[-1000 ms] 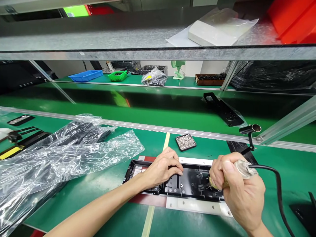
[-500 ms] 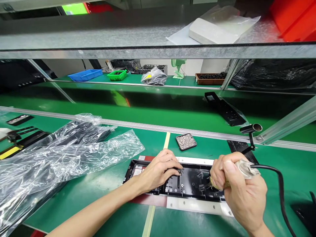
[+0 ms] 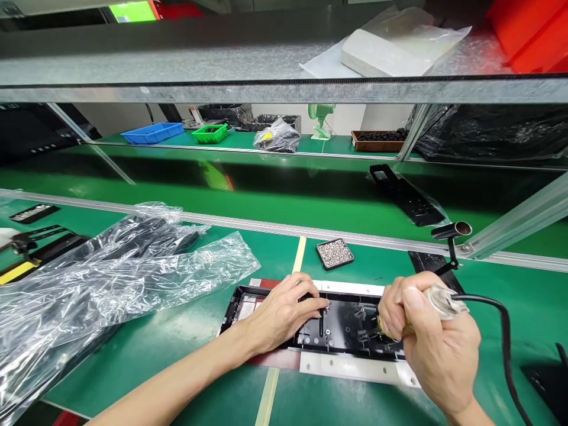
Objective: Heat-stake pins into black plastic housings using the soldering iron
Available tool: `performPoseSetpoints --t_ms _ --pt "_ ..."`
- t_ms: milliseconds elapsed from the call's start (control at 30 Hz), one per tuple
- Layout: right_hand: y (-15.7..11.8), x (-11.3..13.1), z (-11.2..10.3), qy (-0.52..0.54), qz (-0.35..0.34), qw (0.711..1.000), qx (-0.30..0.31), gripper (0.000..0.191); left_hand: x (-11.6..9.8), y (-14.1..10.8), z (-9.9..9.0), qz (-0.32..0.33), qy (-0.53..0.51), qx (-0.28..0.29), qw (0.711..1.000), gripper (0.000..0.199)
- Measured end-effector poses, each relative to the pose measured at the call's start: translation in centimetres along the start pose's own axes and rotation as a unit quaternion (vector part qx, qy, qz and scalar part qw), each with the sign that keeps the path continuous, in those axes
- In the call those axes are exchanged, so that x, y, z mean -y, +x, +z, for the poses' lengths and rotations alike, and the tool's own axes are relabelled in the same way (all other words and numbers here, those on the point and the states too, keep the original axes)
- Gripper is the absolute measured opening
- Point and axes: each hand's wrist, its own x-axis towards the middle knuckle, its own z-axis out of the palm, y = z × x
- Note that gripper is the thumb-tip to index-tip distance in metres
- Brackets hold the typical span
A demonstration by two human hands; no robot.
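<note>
While the right hand [image 3: 437, 343] grasps a corded tool [image 3: 445, 303] over the black casing [image 3: 344, 325] on the surface [image 3: 222, 396], the left hand [image 3: 288, 310] bends its fingers inside it, their grip unclear. Tool work seems in hand; the next move calls for steady aim.

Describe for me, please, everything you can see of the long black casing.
The black casing is long, shallow and shiny, apparently plastic, with a raised rim, small posts and a pale label inside its left part. It lies open side up on a white-and-red base. The left hand appears to touch it; the right hand hides its right end.
</note>
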Motion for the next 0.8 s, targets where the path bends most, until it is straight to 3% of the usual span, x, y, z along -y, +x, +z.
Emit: performPoseSetpoints --t_ms 367,533,800 --pt "0.0 0.1 0.0 -0.007 -0.005 1.0 0.002 0.026 -0.2 -0.2 -0.3 0.007 0.055 0.012 0.998 0.028" --pt "0.2 0.3 0.2 0.035 -0.009 0.999 0.001 0.014 -0.4 -0.7 -0.7 -0.012 0.063 -0.032 0.997 0.027" --pt "0.0 0.4 0.2 0.033 -0.033 0.999 0.002 0.021 -1.3 -1.3 0.1 -0.031 0.053 -0.108 0.992 0.024"
